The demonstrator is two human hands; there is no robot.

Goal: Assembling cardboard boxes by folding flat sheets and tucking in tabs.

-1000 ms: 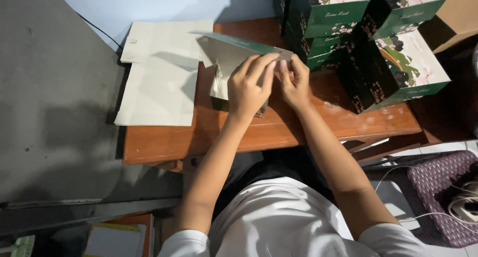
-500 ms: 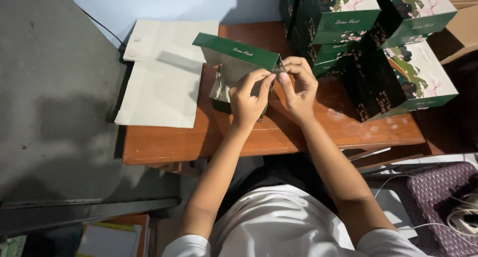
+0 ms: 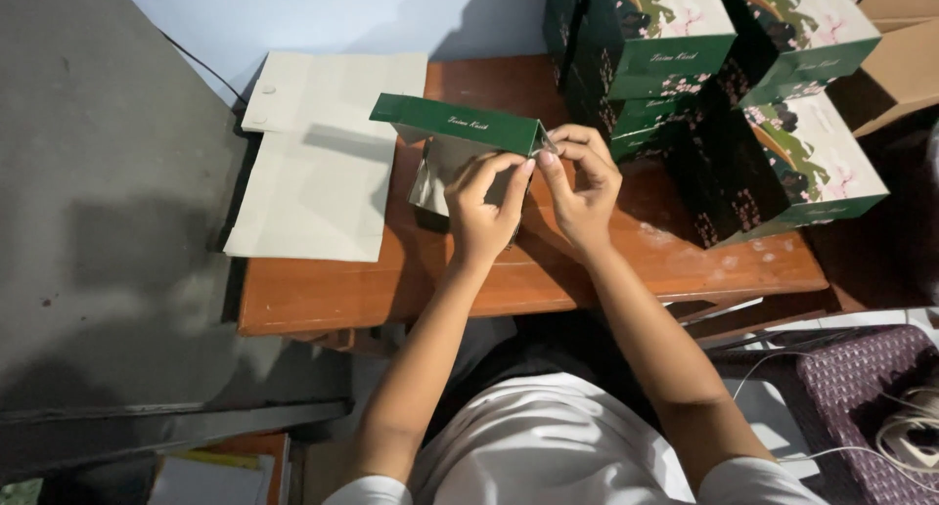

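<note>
Wooden table [image 3: 323,300] stands against a pale wall, with grey floor to the left. On its left end lies a stack of flat grey card sheets [image 3: 323,158]. Finished green boxes with flower print [image 3: 773,104] are stacked along the right end, beside a brown carton [image 3: 905,60].

Both hands work at the table's centre on a half-folded green box [image 3: 460,124]. The left hand [image 3: 484,207] pinches the box's right end, fingers closed on the card edge. The right hand [image 3: 582,182] meets it there, thumb and fingers pressed together on the same corner.

Change over the last second: the card was low, grey inner face up, and mostly covered by the hands. It now stands raised above the table, green side panel toward the camera, grey flap hanging below. Judged from this, one wall is formed and the corner joint is being closed.
</note>
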